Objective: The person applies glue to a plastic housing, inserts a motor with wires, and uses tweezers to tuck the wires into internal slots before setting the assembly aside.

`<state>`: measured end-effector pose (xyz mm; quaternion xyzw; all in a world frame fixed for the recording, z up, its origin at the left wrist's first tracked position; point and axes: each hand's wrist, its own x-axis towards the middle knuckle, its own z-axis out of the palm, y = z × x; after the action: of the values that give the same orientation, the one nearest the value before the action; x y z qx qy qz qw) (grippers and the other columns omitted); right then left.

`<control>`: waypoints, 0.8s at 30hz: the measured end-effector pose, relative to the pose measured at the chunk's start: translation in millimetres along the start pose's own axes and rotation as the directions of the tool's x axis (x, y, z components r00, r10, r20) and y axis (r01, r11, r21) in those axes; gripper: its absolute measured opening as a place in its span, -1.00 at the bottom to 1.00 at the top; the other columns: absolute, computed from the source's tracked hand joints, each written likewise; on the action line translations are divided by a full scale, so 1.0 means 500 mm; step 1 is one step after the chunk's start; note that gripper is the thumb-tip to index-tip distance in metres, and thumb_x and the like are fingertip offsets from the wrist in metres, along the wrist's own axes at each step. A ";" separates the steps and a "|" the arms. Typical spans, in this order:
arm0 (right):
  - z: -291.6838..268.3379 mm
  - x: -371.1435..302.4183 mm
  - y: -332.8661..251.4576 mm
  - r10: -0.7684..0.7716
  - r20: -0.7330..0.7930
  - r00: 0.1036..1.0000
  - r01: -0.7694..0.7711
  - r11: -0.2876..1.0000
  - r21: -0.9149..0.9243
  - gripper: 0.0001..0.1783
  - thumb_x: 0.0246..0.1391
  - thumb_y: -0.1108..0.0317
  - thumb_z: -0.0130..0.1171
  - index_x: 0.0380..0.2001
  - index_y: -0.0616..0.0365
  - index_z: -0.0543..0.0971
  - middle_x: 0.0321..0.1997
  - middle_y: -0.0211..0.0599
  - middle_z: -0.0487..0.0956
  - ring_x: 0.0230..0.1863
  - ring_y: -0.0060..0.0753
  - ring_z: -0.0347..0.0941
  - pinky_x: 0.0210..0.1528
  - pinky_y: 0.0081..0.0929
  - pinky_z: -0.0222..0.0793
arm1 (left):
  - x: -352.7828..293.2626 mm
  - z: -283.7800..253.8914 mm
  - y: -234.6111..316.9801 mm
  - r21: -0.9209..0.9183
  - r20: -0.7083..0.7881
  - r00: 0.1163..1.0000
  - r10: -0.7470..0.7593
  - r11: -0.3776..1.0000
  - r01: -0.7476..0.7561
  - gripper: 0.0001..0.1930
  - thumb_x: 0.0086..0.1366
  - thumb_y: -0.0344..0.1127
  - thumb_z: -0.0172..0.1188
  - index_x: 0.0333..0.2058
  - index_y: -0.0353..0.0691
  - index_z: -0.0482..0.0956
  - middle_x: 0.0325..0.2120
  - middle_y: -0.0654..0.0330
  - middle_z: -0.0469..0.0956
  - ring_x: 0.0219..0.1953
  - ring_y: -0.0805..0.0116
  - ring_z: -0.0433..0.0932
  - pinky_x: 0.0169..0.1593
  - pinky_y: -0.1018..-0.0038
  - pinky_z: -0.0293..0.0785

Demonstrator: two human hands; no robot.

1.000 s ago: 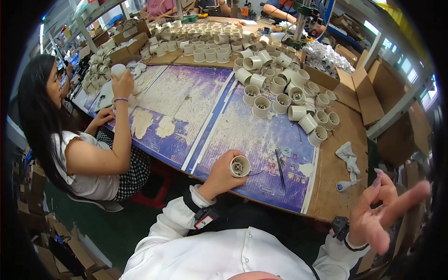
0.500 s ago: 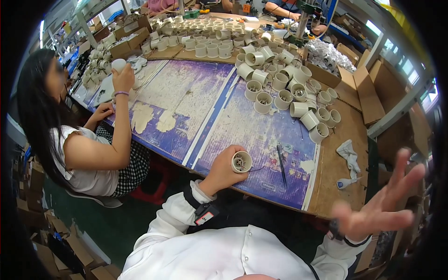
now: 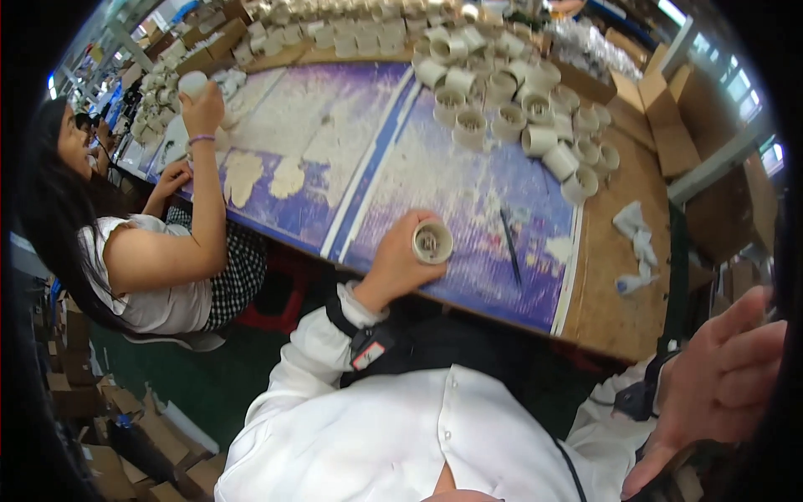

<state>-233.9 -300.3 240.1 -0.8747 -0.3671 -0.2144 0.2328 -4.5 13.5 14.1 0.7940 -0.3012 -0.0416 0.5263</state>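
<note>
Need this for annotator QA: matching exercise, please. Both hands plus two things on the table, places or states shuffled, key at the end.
1. Left hand
2. Right hand
3. Thin dark tool
4. Crumpled white cloth

A. Lying on the worn purple sheet
B. Open at the picture's lower right, nothing visible in it
C. Lying on the brown tabletop
D. Wrapped around a cream cup

Pairs: 1-D, 2-B, 3-A, 4-C

Dark green floor [image 3: 138,360], long worktable [image 3: 631,309] with worn purple covering [image 3: 477,188], red stool [image 3: 290,297], pale metal frame [image 3: 721,169], bright windows [image 3: 748,106]
</note>
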 end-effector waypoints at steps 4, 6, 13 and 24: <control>0.004 0.030 0.015 0.107 0.128 0.986 -0.115 0.992 0.058 0.31 -0.05 -0.50 0.15 0.47 0.06 -0.22 0.57 -0.12 -0.23 0.55 -0.02 -0.39 0.50 0.03 -0.38 | 0.000 0.005 -0.001 -0.030 -0.009 1.000 -0.027 0.999 0.027 -0.50 -0.06 -0.44 0.42 -0.10 -0.22 0.46 -0.29 0.22 0.57 -0.24 0.42 0.57 -0.10 0.48 0.49; 0.011 0.043 0.024 0.140 0.186 0.973 -0.153 0.986 0.060 0.30 -0.03 -0.49 0.15 0.46 0.11 -0.18 0.57 -0.11 -0.18 0.55 -0.02 -0.31 0.50 0.00 -0.30 | 0.008 0.003 0.000 -0.039 -0.024 1.000 -0.007 0.999 0.006 -0.51 -0.06 -0.45 0.41 -0.10 -0.22 0.46 -0.30 0.22 0.58 -0.25 0.42 0.57 -0.11 0.49 0.49; 0.280 0.092 0.087 0.663 -0.073 0.745 -0.648 0.746 0.156 -0.47 0.06 0.38 0.24 0.12 0.24 0.44 0.04 -0.10 0.58 -0.01 -0.26 0.56 0.05 -0.35 0.42 | 0.003 -0.002 0.001 -0.031 -0.043 0.998 -0.039 0.999 0.038 -0.47 -0.14 -0.43 0.43 -0.11 -0.19 0.48 -0.27 0.14 0.58 -0.21 0.21 0.61 -0.12 0.40 0.51; 0.481 0.027 0.209 0.611 -0.071 0.789 -0.555 0.657 -0.510 -0.67 0.12 0.47 0.21 -0.02 0.14 0.52 -0.29 -0.18 0.55 -0.34 -0.24 0.52 -0.26 -0.43 0.45 | 0.000 0.004 -0.015 0.098 -0.073 0.992 0.106 0.990 -0.098 -0.50 -0.02 -0.42 0.45 -0.07 -0.20 0.48 -0.25 0.23 0.62 -0.21 0.41 0.62 -0.11 0.51 0.52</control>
<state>-98.5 -222.3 28.7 -0.9849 -0.0093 -0.1698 0.0317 -1.9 13.9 6.6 0.8025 -0.3224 0.0304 0.5012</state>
